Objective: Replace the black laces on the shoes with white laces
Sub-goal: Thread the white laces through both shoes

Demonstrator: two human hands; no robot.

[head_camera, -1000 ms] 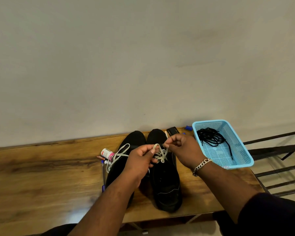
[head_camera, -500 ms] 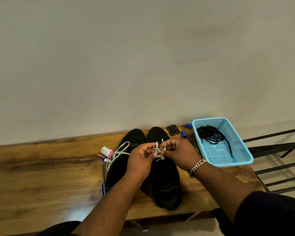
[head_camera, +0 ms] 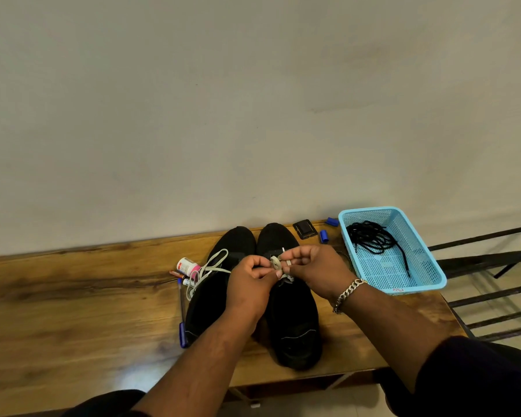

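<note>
Two black shoes stand side by side on the wooden table (head_camera: 73,296), heels toward me. The left shoe (head_camera: 214,296) has a white lace (head_camera: 211,267) hanging loose over its left side. Over the right shoe (head_camera: 292,320), my left hand (head_camera: 250,284) and my right hand (head_camera: 316,269) meet and both pinch the ends of its white lace (head_camera: 276,263), which is looped between the fingertips. My hands hide most of that lacing. The black laces (head_camera: 373,239) lie bundled in a light blue basket (head_camera: 418,284) at the right.
Left of the shoes lie a small white bottle with a pink band (head_camera: 188,265), markers and a blue pen (head_camera: 181,314). A small black case (head_camera: 305,229) and blue caps (head_camera: 324,236) sit behind the shoes. A black metal rack (head_camera: 494,260) stands beyond the table's right end.
My hands have drawn closer together over the right shoe, gathering the white lace ends into a small loop between the fingertips. The shoes and basket have stayed put.
</note>
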